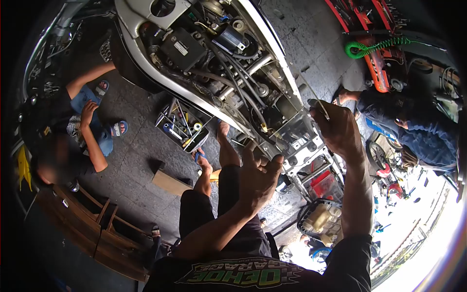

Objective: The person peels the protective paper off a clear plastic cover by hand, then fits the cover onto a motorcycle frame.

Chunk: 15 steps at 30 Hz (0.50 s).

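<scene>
Head view: motorcycle (pixel 228 65) just beyond spread-fingered left hand (pixel 259 182) and right hand (pixel 339 129) clamped on thin rod (pixel 322 107)

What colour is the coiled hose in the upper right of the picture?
The coiled hose is bright green, visible in the head view.

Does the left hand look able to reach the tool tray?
Probably, by stooping: the tool tray sits uncovered on the floor near the left foot, lower than the left hand.
</scene>
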Available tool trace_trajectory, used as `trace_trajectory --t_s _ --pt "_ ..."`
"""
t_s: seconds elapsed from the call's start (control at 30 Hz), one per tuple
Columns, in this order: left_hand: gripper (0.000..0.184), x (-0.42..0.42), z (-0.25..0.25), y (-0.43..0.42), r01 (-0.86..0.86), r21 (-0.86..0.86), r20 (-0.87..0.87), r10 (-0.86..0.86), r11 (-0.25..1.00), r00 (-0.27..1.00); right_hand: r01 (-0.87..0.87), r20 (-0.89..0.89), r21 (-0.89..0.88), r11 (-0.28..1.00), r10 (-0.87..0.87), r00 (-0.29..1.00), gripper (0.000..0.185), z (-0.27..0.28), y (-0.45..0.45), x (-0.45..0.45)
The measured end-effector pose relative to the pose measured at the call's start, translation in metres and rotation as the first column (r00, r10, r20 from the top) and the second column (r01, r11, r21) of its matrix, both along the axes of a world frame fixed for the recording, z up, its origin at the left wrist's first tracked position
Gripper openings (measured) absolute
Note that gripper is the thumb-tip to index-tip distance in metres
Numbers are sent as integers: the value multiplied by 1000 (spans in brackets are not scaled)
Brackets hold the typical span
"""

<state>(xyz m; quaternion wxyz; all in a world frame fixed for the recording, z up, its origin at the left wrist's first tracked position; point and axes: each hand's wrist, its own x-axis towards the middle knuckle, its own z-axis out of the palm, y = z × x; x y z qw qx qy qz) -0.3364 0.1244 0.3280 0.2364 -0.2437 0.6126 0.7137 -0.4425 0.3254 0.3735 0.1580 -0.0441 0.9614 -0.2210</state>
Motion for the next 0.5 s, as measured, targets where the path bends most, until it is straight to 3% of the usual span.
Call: trace_trajectory --t_s 0.13,0.33,0.5 --pt "61 -5 3 1 -75 39 -55 78 996 995 -21 -24 5 1000 21 999 24 -2 3 -1" --pt "59 0 -5 -2 -21 -29 -131 17 999 991 173 90 -32 984 -170 981 22 16 -16 -2" --pt "58 -3 -5 0 -72 147 -45 79 986 996 185 141 9 983 -185 973 22 21 -18 -8"
